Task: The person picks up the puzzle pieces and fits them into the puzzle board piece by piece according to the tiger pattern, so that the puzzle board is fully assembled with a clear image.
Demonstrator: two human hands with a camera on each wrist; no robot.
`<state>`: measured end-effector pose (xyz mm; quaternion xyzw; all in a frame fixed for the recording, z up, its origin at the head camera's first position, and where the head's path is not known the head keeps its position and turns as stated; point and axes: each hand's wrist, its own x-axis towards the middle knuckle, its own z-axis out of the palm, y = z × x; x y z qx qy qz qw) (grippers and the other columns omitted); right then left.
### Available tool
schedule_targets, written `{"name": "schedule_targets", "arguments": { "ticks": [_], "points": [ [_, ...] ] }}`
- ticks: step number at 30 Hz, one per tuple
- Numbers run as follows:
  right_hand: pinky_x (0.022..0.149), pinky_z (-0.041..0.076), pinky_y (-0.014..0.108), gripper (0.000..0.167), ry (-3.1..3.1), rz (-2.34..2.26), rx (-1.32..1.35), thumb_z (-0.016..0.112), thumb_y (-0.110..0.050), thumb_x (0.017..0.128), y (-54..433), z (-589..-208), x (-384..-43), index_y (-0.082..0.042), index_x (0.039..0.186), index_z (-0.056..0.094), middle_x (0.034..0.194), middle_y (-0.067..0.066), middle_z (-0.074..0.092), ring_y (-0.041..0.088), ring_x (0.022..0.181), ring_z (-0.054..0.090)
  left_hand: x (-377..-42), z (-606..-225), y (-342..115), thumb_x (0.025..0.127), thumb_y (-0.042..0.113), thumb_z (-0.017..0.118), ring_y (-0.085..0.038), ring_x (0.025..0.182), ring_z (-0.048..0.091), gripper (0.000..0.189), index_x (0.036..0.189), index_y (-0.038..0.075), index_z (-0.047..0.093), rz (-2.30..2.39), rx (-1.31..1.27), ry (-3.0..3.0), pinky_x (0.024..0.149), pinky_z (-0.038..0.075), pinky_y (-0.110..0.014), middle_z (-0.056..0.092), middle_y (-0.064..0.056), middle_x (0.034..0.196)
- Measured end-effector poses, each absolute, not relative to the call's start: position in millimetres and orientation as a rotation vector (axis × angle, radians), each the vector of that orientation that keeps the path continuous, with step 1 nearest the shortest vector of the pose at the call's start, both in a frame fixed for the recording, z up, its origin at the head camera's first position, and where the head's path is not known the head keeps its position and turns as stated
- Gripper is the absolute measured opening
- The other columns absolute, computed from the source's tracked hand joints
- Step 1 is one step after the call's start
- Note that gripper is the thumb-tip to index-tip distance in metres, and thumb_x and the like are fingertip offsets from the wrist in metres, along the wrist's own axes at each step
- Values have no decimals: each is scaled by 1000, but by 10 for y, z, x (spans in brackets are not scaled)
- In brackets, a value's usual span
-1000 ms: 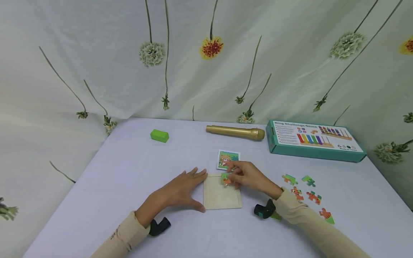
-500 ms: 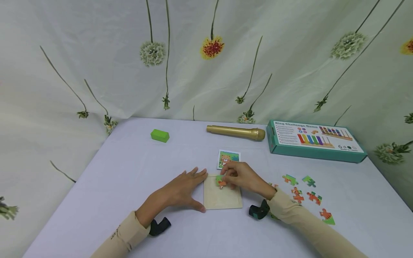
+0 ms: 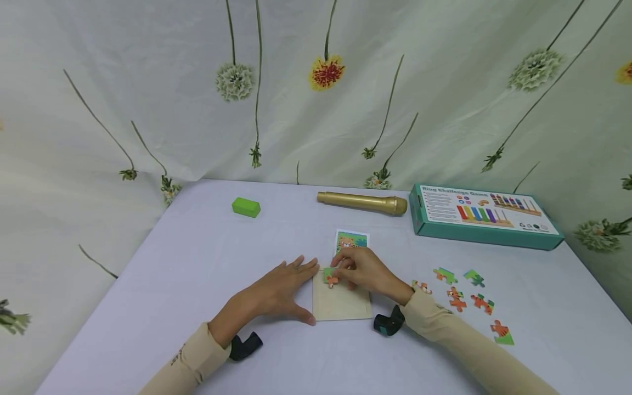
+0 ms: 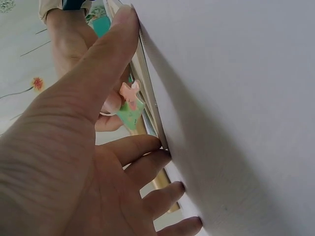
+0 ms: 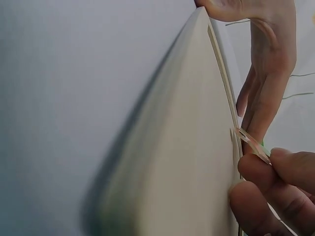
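Note:
My right hand (image 3: 364, 270) pinches a green and orange jigsaw puzzle piece (image 3: 328, 275) between thumb and fingers, over the upper left corner of a pale wooden puzzle tray (image 3: 343, 307). In the right wrist view, the puzzle piece (image 5: 255, 146) is tilted, its lower end close to the tray's raised rim. My left hand (image 3: 281, 291) spreads along the tray's left side, thumb at the near corner and fingertips at the far one. Behind the tray lies a picture card (image 3: 353, 240) showing a tiger, partly hidden by the right hand.
Several loose puzzle pieces (image 3: 456, 299) lie scattered on the right of the white-covered table (image 3: 163, 285). Towards the back are a green block (image 3: 246, 207), a gold toy microphone (image 3: 362, 202) and a teal Ring Challenge Game box (image 3: 486, 216). A flowered cloth hangs behind.
The right hand has carried the pinched puzzle piece leftward over the tray, to its upper left corner. A loose piece beside the right sleeve has come into view. The left hand stays in place.

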<state>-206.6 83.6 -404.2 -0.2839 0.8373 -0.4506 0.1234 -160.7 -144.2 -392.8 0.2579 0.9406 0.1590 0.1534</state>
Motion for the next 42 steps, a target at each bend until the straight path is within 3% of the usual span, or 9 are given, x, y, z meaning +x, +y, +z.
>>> {"name": "schedule_targets", "arguments": {
  "ticks": [27,42],
  "points": [
    [44,47,24,4,2459,-1243,-808,67,-8,89,727,-4079,-2116,-5,90,65,64,0,65,10,45,53,-1618,-3960,-1434,64,60,81,-24,147,13,111,151,14,31,416,709,2717,117,12,-53,25,2,157],
    [46,36,18,5,2566,-1120,-836,70,-11,87,642,-4046,-2111,-7,88,67,62,-4,63,5,53,51,-1623,-3976,-1439,63,59,81,-24,147,14,109,150,14,33,404,699,2733,117,14,-53,27,2,157]
  ]
}}
